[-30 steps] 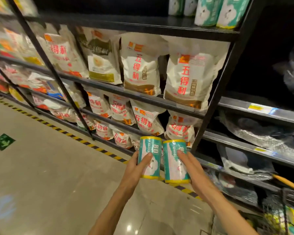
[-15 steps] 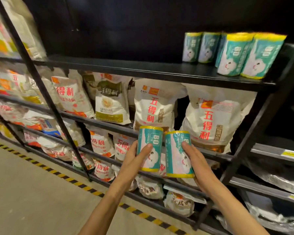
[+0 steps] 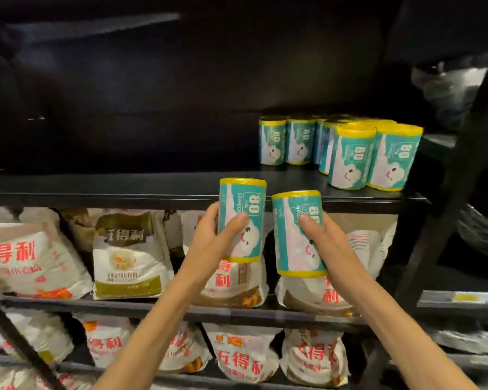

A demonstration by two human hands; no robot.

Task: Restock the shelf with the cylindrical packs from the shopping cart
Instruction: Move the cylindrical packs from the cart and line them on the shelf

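A: What is each hand doing?

B: The left hand (image 3: 209, 243) grips one teal cylindrical pack (image 3: 241, 220), fingers behind it and thumb across its front. The right hand (image 3: 328, 249) grips a second pack (image 3: 297, 235) the same way. Both packs stand upright, side by side with a narrow gap between them, their yellow tops level with the front edge of the dark top shelf (image 3: 152, 190).

A: What surrounds them?

B: Up and to the right of the right hand, a cluster of matching packs (image 3: 347, 153) already stands on that shelf, some at the front and others farther back. The stretch of shelf directly above the hands and off to their left is bare board. Behind and below the hands, white flour bags (image 3: 130, 257) with red characters fill the lower shelves. A black upright post (image 3: 445, 209) rises to the right of the right hand, and a diagonal brace (image 3: 17, 342) crosses below and left of the left hand.

A: Anything in the way?

B: The shelf's front edge lies right behind the packs' upper parts.

A: What is unclear?

B: The space behind the top shelf is nearly black. Beyond the post, to the right, pale wrapped goods are blurred and cannot be told. How many packs the cluster's back rows hold is hidden. The fingers behind both packs are mostly out of sight.
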